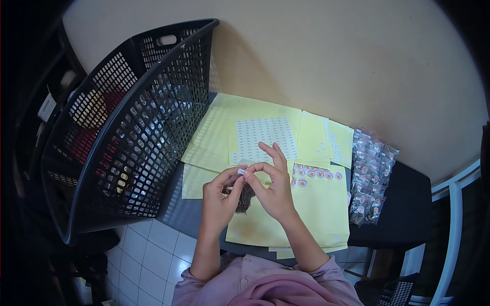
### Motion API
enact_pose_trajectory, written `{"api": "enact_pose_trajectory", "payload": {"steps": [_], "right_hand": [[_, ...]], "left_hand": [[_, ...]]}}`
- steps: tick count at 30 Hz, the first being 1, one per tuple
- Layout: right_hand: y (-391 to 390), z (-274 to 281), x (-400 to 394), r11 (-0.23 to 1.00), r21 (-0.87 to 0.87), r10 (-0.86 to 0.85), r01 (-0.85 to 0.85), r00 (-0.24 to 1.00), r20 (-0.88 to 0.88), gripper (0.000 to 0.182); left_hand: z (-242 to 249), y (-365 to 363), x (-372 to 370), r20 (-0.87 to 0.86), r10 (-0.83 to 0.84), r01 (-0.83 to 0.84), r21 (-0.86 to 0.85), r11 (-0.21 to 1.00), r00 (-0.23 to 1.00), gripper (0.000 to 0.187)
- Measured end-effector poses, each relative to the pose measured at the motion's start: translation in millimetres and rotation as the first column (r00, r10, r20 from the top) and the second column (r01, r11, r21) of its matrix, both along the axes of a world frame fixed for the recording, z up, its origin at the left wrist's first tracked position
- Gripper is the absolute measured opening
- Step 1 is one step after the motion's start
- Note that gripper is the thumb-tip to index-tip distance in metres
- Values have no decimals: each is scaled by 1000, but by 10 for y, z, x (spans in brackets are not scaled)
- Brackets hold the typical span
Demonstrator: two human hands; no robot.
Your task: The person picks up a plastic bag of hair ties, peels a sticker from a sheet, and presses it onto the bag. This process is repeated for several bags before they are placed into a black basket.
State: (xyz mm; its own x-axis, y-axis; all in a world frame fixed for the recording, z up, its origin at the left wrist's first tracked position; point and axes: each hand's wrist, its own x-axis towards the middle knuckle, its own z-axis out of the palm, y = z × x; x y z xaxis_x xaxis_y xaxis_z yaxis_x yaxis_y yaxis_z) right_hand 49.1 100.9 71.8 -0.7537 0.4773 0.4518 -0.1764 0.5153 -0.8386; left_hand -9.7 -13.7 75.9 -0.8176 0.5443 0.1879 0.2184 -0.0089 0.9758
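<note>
Between my two hands is a small clear plastic packet (245, 199) with something dark brown and coiled inside. My left hand (218, 198) is closed on its upper left side, with thumb and index finger near the top. A small white sticker (241, 172) shows at the packet's top edge. My right hand (274, 193) pinches at that sticker with thumb and index finger, while its other fingers stick up and apart. Just beyond the hands lies a white sheet of small printed labels (265, 136).
Yellow backing sheets (301, 219) cover much of the table, one bearing round orange-and-white stickers (312, 173). A tall black plastic basket (148, 117) stands tilted on the left, holding packets. Several filled, labelled packets (368, 178) lie in rows on the right.
</note>
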Motion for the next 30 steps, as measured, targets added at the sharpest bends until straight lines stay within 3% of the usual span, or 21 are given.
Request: {"api": "enact_pose_trajectory", "payload": {"steps": [12, 19, 22, 25, 27, 30], "right_hand": [[-24, -24, -15, 996, -29, -88, 88, 996, 10, 11], [40, -84, -9, 989, -9, -148, 148, 988, -31, 26], [48, -73, -3, 982, -133, -143, 136, 989, -38, 31], [225, -222, 41, 983, -18, -182, 181, 980, -85, 29], [450, -325, 158, 955, -142, -279, 261, 951, -130, 24], [725, -453, 436, 904, -162, -397, 395, 918, 22, 18]], "left_hand": [[50, -6, 65, -137, -42, 37, -39, 999, 990, 24], [90, -62, 61, -86, -79, 77, -26, 997, 993, 23], [62, -84, 37, -53, -110, 107, -63, 992, 993, 23], [-1, -167, -60, -20, -82, 80, -71, 994, 996, 22], [2, -274, -173, 14, 151, -151, 62, 987, 988, 22], [-86, -450, -359, 155, 101, -135, 228, 964, 983, 21]]}}
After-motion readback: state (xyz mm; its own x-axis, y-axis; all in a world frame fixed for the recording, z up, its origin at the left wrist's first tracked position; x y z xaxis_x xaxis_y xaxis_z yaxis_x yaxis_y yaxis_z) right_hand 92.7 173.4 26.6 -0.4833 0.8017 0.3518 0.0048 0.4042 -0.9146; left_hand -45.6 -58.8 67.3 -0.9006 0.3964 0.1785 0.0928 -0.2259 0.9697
